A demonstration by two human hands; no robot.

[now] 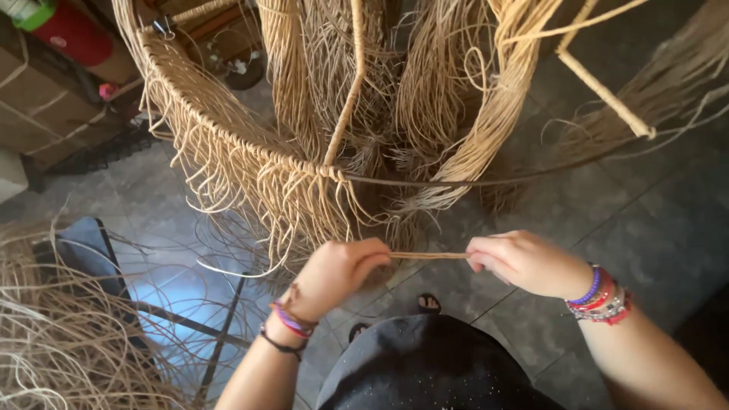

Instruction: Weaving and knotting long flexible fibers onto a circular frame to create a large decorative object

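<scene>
Your dark lap (429, 364) fills the bottom middle, and just above it both of your hands are closed on one short bundle of tan fibre strands (429, 256) drawn straight between them. Your left hand (338, 272) is curled into a loose fist with the strand end pinched at its fingertips; your right hand (520, 262) pinches the other end, fingers folded in. Bead bracelets (600, 298) ring your right wrist, cord bands (290, 323) your left.

Directly beyond the strand stands a round frame (228, 144) wrapped in knotted fibre, its loose fringe (304, 212) hanging down to just above your left hand. Thick hanks of fibre (456, 99) hang inside the frame, and a wrapped stick (604, 87) angles across the upper right.

To your left, a tangled heap of loose fibre (53, 334) lies over a dark metal stand (190, 326). Grey floor tiles (653, 220) show open room on your right side and between your hands and the frame's base.
</scene>
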